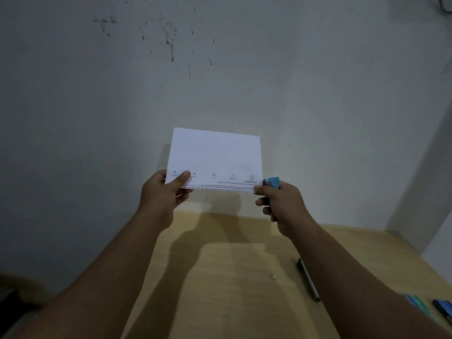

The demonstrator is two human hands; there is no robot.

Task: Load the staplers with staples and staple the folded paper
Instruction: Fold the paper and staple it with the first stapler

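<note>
The sheet of paper (215, 159) is held up in the air in front of a stained, grey wall (220, 69), well above the wooden table (232, 277), and everything else sits around it. It hangs nearly flat toward the viewer, with a row of small printed symbols and lines of upside-down text along its lower edge.

At the paper's lower left corner the left hand (162, 192) pinches it — thumb laid across the front, the other fingers curled behind. At the lower right corner the right hand (277, 201) is wrapped around a small blue stapler (272, 183), fingers curled tight round its body. The stapler's metal nose touches the paper's right edge just above that corner; whether the sheet actually sits between the stapler's two halves, I cannot tell from here.

Below the paper, on the table and off to the right, lies a pen (308, 280) with a green cap, pointing slantwise toward the near edge. A tiny pale speck (273, 277) rests just left of it — too small to name. Farther right of the paper, at the table's near corner, some blue and green items (420, 303) are partly hidden by the right forearm, blurred.
</note>
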